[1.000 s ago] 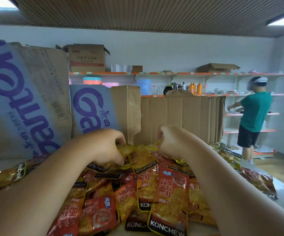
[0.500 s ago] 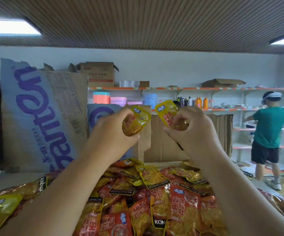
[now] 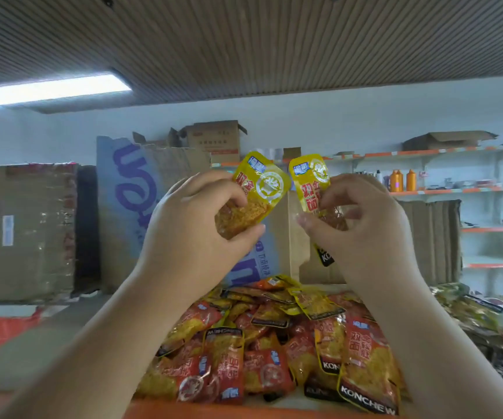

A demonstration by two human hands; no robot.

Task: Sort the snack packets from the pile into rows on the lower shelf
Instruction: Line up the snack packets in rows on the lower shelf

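The left hand (image 3: 194, 234) pinches a yellow packet (image 3: 262, 189); the right hand (image 3: 365, 234) pinches a second packet (image 3: 307, 179), both at 12 o'clock. The pile (image 3: 274, 343) at 6 o'clock looks big, so lots is left.

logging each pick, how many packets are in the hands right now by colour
yellow packets: 2, one in the left hand, one in the right hand
red packets: 0 in hand
total in hand: 2
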